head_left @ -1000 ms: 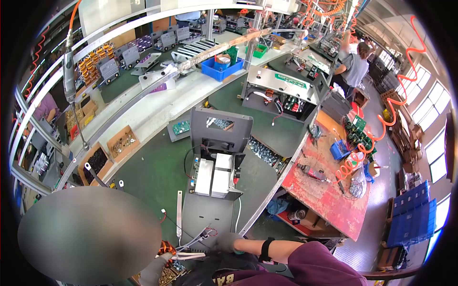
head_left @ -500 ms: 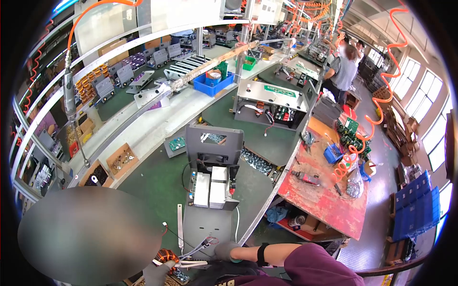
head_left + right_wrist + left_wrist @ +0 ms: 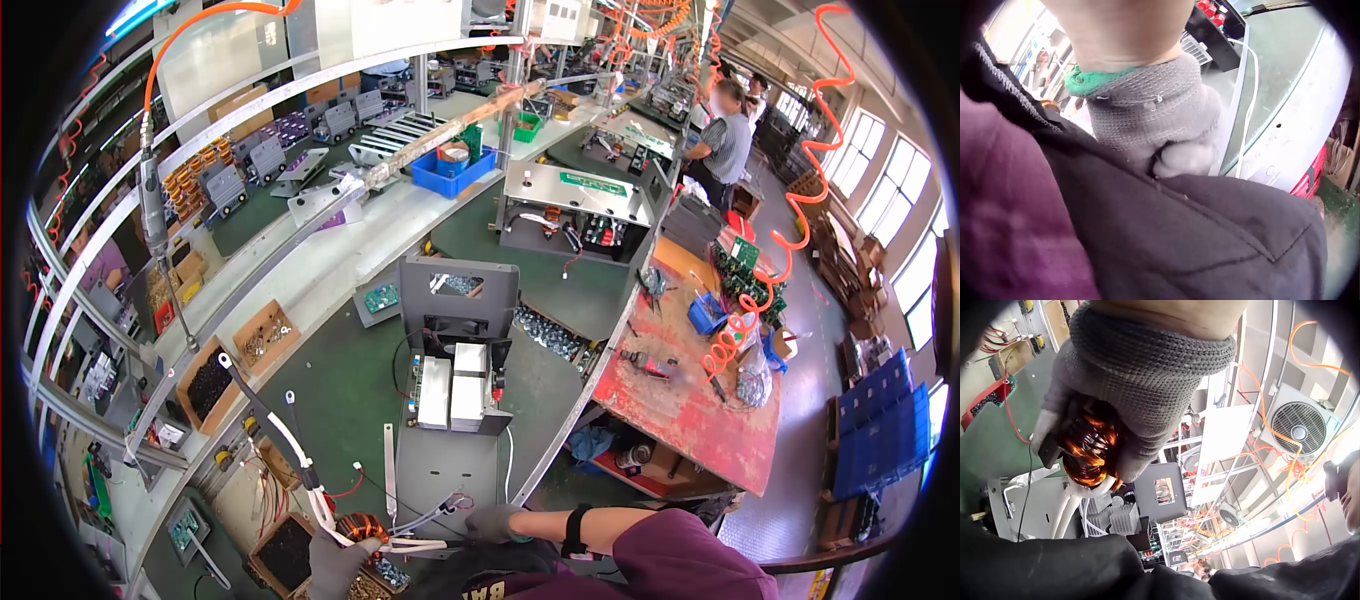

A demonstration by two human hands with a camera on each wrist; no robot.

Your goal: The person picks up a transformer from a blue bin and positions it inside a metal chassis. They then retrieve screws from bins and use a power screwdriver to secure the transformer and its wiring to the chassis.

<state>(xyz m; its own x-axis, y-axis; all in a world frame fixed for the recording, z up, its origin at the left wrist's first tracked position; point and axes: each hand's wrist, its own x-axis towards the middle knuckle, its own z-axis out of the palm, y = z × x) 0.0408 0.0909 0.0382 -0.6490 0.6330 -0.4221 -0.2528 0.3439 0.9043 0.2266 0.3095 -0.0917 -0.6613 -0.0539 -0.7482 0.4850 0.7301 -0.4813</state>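
Note:
In the head view my gloved left hand [image 3: 335,568] grips a copper-wound toroidal coil [image 3: 362,527] at the chassis's front left. The left wrist view shows the fingers wrapped around the coil [image 3: 1091,447]. White-sleeved leads [image 3: 318,505] run from it up and left, ending in ring lugs; others point right. My gloved right hand [image 3: 490,522] is low by the grey metal chassis [image 3: 450,465], close against the dark apron [image 3: 1166,231]. Its fingers bend in, partly hidden by the apron, and I cannot tell whether they hold anything. Thin grey wires [image 3: 430,515] lie between the hands.
White blocks [image 3: 467,395] sit inside the chassis, and a flat metal strip [image 3: 390,470] lies to its left. Parts bins [image 3: 205,385] line the bench at left. A screwdriver [image 3: 153,215] hangs above them. A red-topped table [image 3: 690,415] stands at right.
The blurred patch at lower left is gone, so the long leads and bins there now show. The coil stays in my left hand. My right hand has shifted slightly right in the view.

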